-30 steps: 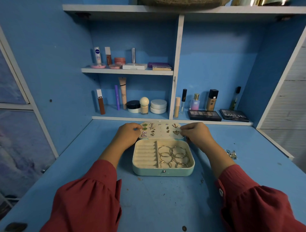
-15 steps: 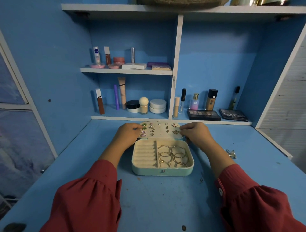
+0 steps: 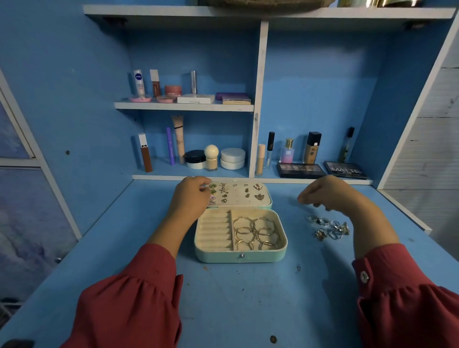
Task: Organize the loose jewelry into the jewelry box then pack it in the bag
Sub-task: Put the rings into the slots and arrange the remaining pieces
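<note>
My left hand [image 3: 191, 196] steadies the jewelry box [image 3: 241, 234] lid, grip loosely curled, while my empty, half-curled right hand [image 3: 330, 193] hovers above the loose rings [image 3: 329, 228].

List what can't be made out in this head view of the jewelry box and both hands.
- Left hand: its own back hides the fingertips at the lid edge; grip unclear.
- Right hand: fingers curl downward, motion-blurred; whether they pinch anything is unclear.
- Loose rings on the table: too small and tangled to count.
- Bag: not in view.
- Top shelf items: cut off by the upper edge.
</note>
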`<control>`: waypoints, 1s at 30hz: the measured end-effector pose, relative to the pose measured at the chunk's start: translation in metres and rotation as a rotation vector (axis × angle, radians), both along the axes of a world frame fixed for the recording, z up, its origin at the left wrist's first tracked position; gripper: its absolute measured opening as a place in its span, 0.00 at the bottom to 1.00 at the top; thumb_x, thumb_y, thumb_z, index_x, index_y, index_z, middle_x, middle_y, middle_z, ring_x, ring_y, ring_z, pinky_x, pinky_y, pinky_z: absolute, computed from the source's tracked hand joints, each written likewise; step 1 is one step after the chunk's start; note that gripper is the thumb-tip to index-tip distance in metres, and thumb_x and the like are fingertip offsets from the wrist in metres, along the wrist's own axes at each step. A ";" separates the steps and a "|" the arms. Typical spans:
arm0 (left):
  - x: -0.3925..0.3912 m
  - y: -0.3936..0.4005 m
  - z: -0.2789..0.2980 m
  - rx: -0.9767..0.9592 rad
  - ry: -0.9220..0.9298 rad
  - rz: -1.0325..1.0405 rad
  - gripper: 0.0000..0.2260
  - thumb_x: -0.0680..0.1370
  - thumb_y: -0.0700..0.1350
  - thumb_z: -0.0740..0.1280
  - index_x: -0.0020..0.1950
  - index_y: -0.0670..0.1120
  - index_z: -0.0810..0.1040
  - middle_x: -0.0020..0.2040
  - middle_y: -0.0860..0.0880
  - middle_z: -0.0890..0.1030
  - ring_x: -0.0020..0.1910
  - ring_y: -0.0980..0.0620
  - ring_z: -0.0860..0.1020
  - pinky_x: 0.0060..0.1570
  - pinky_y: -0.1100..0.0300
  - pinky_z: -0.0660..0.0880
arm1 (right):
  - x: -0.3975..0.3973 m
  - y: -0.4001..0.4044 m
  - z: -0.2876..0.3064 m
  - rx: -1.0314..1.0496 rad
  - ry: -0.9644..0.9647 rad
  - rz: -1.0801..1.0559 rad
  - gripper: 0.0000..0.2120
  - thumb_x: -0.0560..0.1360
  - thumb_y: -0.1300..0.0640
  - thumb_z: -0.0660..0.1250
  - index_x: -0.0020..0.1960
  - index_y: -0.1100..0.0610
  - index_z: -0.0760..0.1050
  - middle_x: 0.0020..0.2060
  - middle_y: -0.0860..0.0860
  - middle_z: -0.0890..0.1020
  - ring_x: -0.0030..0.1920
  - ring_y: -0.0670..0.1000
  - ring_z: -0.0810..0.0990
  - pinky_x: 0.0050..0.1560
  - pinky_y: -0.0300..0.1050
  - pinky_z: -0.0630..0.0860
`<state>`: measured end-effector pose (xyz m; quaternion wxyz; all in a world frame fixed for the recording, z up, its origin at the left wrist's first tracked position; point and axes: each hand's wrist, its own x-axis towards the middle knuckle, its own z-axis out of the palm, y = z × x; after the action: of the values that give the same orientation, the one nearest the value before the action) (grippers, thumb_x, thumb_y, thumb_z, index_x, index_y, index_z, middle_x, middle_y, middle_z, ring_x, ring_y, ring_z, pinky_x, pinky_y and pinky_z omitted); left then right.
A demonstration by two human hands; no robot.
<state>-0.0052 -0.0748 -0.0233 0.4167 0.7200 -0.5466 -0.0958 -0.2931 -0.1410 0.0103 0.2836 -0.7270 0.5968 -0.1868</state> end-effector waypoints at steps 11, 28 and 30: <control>-0.064 0.009 0.019 0.027 0.001 -0.232 0.10 0.77 0.41 0.66 0.55 0.50 0.83 0.53 0.54 0.82 0.48 0.56 0.77 0.49 0.62 0.72 | -0.027 0.003 0.003 0.053 0.121 -0.004 0.01 0.70 0.57 0.75 0.39 0.52 0.85 0.38 0.53 0.83 0.37 0.49 0.77 0.44 0.46 0.74; -0.185 -0.016 0.004 0.236 -0.472 -0.388 0.11 0.78 0.40 0.64 0.57 0.48 0.82 0.55 0.43 0.76 0.50 0.43 0.69 0.54 0.54 0.70 | -0.036 0.003 -0.003 0.043 0.256 0.012 0.05 0.65 0.58 0.78 0.40 0.52 0.86 0.40 0.49 0.85 0.43 0.48 0.80 0.44 0.42 0.75; -0.188 -0.018 0.002 0.206 -0.538 -0.361 0.11 0.77 0.40 0.63 0.56 0.46 0.81 0.54 0.44 0.78 0.56 0.43 0.70 0.50 0.55 0.68 | -0.036 0.004 -0.003 0.043 0.266 0.021 0.05 0.65 0.58 0.78 0.41 0.52 0.86 0.40 0.49 0.85 0.43 0.48 0.80 0.44 0.41 0.76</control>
<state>-0.1936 -0.0928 -0.0216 0.1588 0.6493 -0.7432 -0.0292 -0.3291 -0.1370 0.0072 0.2194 -0.7452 0.6254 -0.0732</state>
